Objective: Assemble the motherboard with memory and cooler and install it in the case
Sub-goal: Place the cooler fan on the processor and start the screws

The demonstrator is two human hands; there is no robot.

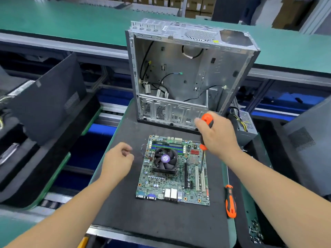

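A right hand [217,134] grips an orange screwdriver [206,131] upright over the motherboard [172,176] at mat centre, left hand [117,161] loosely curled, empty; steadying the board would help.

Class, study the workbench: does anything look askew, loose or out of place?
Nothing is damaged. Loose cables dangle inside the open case, and a spare screwdriver lies on the mat beside the motherboard.
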